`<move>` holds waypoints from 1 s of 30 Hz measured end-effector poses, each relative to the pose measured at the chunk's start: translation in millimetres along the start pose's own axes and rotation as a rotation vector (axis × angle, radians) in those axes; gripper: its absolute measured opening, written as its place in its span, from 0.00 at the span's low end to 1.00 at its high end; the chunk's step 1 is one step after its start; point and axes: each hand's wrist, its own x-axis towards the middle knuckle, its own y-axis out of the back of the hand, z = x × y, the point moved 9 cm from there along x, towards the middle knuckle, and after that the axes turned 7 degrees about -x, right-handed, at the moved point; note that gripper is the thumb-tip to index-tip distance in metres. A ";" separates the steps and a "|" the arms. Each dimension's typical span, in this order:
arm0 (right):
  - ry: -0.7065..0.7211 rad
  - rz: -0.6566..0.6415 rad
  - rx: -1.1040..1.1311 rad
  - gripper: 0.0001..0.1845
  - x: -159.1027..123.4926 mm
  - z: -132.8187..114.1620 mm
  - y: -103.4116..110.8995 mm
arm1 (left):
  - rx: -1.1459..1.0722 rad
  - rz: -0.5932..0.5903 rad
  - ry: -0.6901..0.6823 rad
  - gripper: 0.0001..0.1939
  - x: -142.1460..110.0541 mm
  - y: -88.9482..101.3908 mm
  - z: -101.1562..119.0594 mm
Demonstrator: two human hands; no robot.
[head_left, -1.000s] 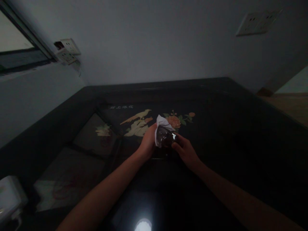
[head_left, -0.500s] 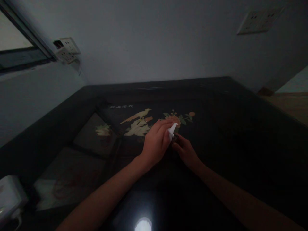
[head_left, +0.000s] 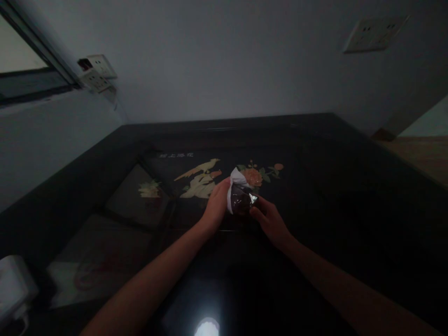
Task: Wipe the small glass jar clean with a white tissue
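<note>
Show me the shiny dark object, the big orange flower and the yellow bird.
Shiny dark object (head_left: pixel 241 199), head view: its glossy middle.
Big orange flower (head_left: pixel 253 177), head view: its petals.
Yellow bird (head_left: pixel 206 166), head view: its body.

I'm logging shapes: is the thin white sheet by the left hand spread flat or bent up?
Bent up: the thin white sheet rises to a peak beside the dark, glossy object.
</note>
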 end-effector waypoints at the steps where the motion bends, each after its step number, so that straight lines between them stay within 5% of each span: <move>1: 0.004 -0.002 -0.008 0.31 0.1 0.0 0.1 | -0.067 0.026 0.062 0.13 1.3 1.3 -6.7; 4: 0.035 -0.016 -0.028 0.34 0.1 -2.4 -0.7 | -0.208 0.052 0.214 0.11 0.5 -1.1 -20.1; 7: 0.056 -0.030 -0.026 0.35 -0.2 -3.6 -1.9 | -0.160 0.084 0.208 0.11 -3.3 0.4 -14.9; 16: 0.046 -0.020 -0.035 0.35 0.5 -3.3 -1.6 | 0.495 -0.073 -0.421 0.17 -26.3 -18.9 45.4; 20: 0.049 -0.013 -0.051 0.31 0.7 -6.1 -0.7 | 0.777 -0.240 -0.747 0.17 -45.5 -42.5 57.0; 23: 0.061 -0.012 -0.066 0.28 0.6 -8.6 -0.6 | 0.823 -0.318 -0.865 0.17 -55.6 -50.6 59.4; 27: 0.044 -0.021 -0.046 0.28 0.3 -8.7 -1.7 | 0.667 -0.268 -0.777 0.17 -49.9 -42.4 60.0; 30: 0.016 -0.025 0.012 0.30 0.1 -5.2 -2.4 | 0.423 -0.132 -0.471 0.18 -28.0 -21.7 44.5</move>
